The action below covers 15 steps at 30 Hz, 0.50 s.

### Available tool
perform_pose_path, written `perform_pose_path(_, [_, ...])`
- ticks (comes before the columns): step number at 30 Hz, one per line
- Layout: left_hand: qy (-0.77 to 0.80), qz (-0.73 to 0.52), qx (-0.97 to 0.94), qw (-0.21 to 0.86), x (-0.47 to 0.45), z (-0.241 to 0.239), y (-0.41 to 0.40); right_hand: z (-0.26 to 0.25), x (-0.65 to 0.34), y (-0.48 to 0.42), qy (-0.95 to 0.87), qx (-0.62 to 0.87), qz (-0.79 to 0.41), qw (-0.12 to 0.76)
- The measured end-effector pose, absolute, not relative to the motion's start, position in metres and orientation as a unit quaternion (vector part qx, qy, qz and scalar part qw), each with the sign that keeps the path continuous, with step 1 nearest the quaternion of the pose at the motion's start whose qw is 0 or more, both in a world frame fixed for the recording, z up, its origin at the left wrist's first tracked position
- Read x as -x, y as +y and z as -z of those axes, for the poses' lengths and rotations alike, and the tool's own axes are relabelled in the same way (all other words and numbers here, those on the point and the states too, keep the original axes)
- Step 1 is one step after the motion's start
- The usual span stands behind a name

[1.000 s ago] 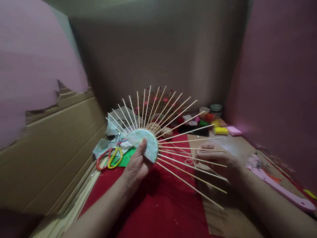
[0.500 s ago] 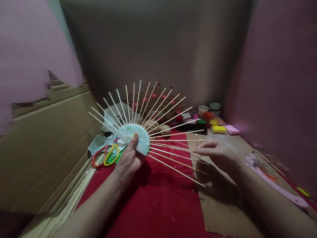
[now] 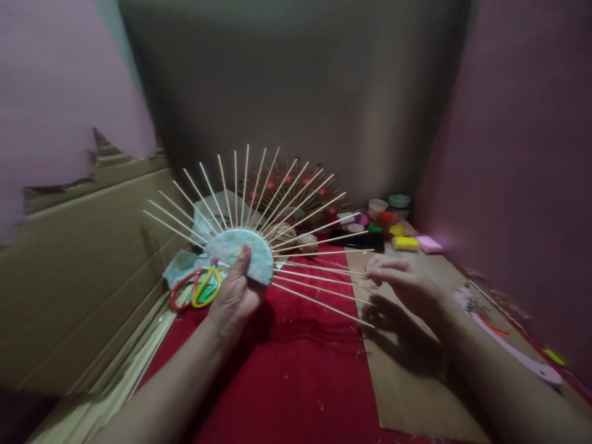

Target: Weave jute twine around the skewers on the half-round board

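My left hand (image 3: 234, 299) grips a pale blue mottled half-disc (image 3: 226, 248), thumb on its front face and the other fingers hidden behind. Several thin wooden sticks (image 3: 324, 239) fan out from the curved rim. On the right, my right hand (image 3: 404, 280) is closed in a pinch at the tips of the lower right sticks; what lies between its fingers is too fine to make out. Scissors (image 3: 184, 291) with one red and one yellow handle lie left of my left hand.
Behind the sticks stand a flower-decorated fan piece (image 3: 305, 179) and balls of twine (image 3: 306, 243). Red cloth (image 3: 287, 382) and a cardboard sheet (image 3: 407, 394) cover the surface. A pink-handled brush (image 3: 513, 351) lies right; a cardboard panel (image 3: 92, 265) stands left.
The half-disc and its sticks have shifted slightly left and turned a little anticlockwise in my left hand. My right hand stays pinched near the stick tips, slightly higher.
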<state>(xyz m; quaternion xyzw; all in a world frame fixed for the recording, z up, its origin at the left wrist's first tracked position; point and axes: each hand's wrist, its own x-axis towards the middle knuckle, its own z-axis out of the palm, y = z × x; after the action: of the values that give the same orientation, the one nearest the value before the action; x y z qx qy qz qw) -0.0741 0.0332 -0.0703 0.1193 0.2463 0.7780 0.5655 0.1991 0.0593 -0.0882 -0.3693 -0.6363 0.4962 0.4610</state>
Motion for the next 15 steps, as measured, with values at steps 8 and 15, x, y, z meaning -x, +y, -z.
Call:
perform_pose_path(8, [0.233, -0.761, -0.127, 0.592, 0.075, 0.065, 0.028, 0.08, -0.193, 0.055, -0.582, 0.42, -0.538, 0.443])
perform_pose_path(15, [0.223, -0.727, -0.092, 0.643, 0.053, 0.063, 0.012, 0.095, -0.175, 0.041, -0.64, 0.406, -0.533, 0.376])
